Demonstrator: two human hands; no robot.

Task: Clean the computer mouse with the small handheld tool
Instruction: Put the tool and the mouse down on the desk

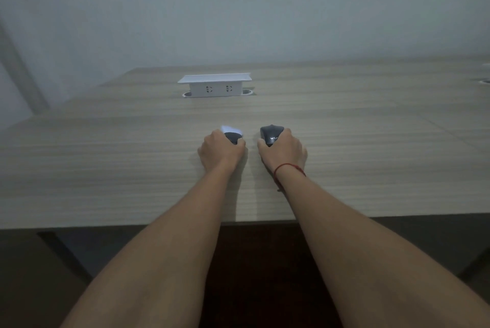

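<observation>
My left hand (221,151) is closed around a small dark grey object (231,136) with a white part at its far end, which looks like the handheld tool. My right hand (283,150) grips a dark, rounded computer mouse (270,132) with white lettering on its side, tilted up on the wooden table (132,168). The two hands sit side by side near the table's middle, a short gap between them. My fingers hide the lower part of both objects. A red string is tied around my right wrist.
A white socket box (216,85) with two outlets stands on the table farther back, with a cable opening at each of its ends. The table's near edge runs under my forearms. A plain wall rises behind.
</observation>
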